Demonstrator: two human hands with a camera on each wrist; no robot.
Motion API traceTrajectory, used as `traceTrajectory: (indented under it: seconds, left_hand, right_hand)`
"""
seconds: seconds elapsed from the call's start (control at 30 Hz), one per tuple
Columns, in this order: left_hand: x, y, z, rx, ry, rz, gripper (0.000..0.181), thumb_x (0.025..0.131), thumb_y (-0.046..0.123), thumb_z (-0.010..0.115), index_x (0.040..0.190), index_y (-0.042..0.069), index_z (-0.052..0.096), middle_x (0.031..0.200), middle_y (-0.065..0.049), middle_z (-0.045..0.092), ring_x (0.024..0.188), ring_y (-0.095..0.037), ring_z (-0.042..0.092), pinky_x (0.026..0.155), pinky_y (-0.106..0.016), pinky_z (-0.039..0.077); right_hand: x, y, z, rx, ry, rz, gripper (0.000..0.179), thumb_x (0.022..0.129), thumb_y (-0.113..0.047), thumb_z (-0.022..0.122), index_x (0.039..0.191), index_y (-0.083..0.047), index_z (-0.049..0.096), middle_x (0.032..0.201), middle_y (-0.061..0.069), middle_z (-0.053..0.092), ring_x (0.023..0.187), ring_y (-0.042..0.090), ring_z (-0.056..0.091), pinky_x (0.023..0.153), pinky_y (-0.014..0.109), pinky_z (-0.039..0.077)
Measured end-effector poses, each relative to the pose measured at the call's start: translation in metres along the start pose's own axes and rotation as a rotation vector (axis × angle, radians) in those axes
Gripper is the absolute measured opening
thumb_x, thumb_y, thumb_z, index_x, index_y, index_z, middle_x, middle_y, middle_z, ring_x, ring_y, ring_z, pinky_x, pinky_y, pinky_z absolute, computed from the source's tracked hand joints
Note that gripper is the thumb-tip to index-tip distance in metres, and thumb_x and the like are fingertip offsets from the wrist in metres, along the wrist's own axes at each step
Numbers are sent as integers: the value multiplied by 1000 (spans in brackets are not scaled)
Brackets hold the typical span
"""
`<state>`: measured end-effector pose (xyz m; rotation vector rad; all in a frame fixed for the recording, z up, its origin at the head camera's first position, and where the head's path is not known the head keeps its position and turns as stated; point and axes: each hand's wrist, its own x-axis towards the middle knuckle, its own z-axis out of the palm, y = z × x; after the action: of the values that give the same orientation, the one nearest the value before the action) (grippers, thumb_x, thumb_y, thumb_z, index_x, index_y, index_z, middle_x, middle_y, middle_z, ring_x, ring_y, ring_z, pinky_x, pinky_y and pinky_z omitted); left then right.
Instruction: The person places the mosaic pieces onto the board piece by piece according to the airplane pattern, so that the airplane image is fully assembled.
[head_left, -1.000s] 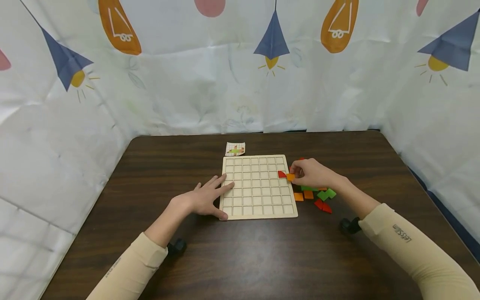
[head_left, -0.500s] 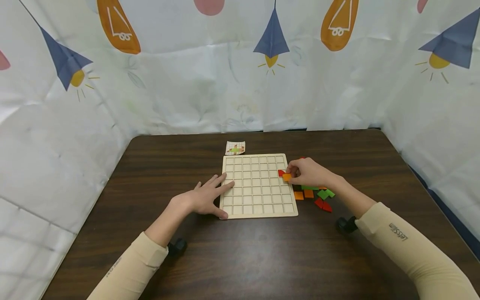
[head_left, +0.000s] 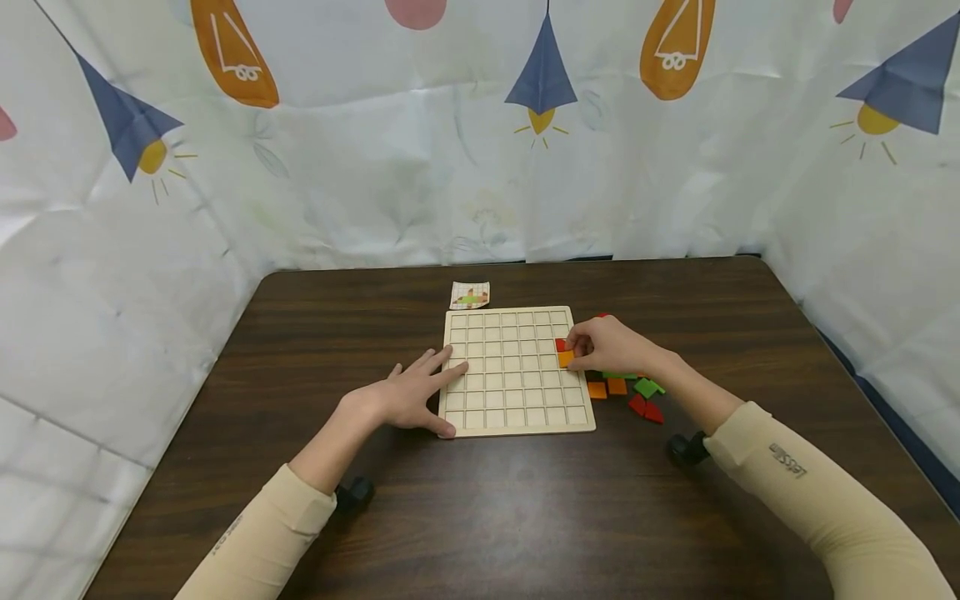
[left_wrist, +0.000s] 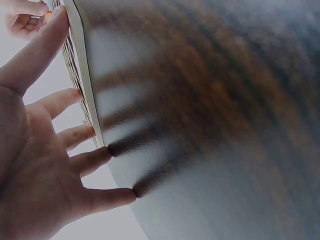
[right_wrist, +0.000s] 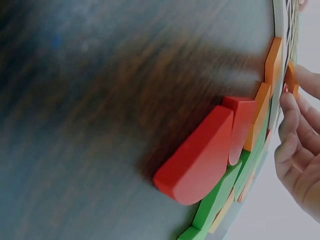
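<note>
A pale wooden grid board lies flat on the table. My left hand rests with spread fingers on the board's left edge, its thumb at the near corner. My right hand pinches an orange square tile over a cell near the board's right side. Just beyond that tile, a red piece sits on the board, partly covered by my fingers. In the right wrist view, the orange tile shows between thumb and fingers; whether it lies fully in the cell I cannot tell.
Right of the board lie loose orange tiles, green pieces and red rounded pieces, some hidden under my right hand. A small picture card lies behind the board. A patterned cloth hangs beyond the dark wooden table.
My right hand has carried the orange tile leftward and slightly nearer, from the board's right rim to the cell just in front of the red piece. The left hand stays put.
</note>
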<state>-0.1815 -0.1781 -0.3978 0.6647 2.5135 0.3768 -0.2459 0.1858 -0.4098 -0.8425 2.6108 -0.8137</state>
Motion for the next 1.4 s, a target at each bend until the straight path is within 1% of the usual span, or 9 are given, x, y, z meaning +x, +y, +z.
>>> traceTrajectory:
  seconds: [0.27,0.57,0.73,0.9,1.1,1.3,1.4]
  left_hand:
    - [0,-1,0,-1,-1,4,104,86,51,81,167,22,21,172,-11,-1,156,-35,-2,116,-72,5]
    - [0,-1,2,-3,-3,3,104,87,51,81,167,23,20,172,-10,-2,156,-35,-3,116,-72,4]
    - [0,-1,2,2,-1,3,104,86,51,81,166,23,21,172,-10,-1,156,-35,-2,116,-72,5]
    - [0,-2,1,6,5,4,104,86,52,80,166,23,21,172,-11,0,156,-35,-1,115,-72,6]
    - [0,-1,-1,10,0,2,104,86,52,81,166,23,21,172,-10,0,157,-34,0,116,-71,7]
    - [1,-2,-3,16,-6,3,103,86,51,81,166,22,23,172,-11,1,156,-35,1,116,-71,9]
    - [1,-2,-4,18,-12,2,102,87,50,81,166,22,23,172,-11,2,156,-35,3,116,-70,10]
  right_hand:
    - [2,0,1,-10,2,3,22,88,-15,83,102,-6,69,80,-2,63,71,15,57,70,34,50]
    - [-2,-1,-2,1,-5,9,24,87,-19,84,103,-7,70,82,-2,63,73,17,57,69,34,50]
    - [-5,6,-12,21,13,22,22,89,-17,83,105,-6,71,83,-1,64,73,20,57,66,36,48]
    - [-11,16,-28,55,58,43,21,92,-10,78,111,-2,70,88,1,66,79,22,60,69,36,50]
    - [-17,30,-44,88,98,61,23,94,-6,74,115,3,69,90,4,67,81,23,64,74,35,55]
    - [-20,42,-51,94,102,78,23,95,-4,72,117,3,69,92,5,69,88,23,67,82,39,56]
    - [-21,45,-53,91,100,92,22,96,-3,71,117,3,69,94,6,68,86,24,65,80,41,55]
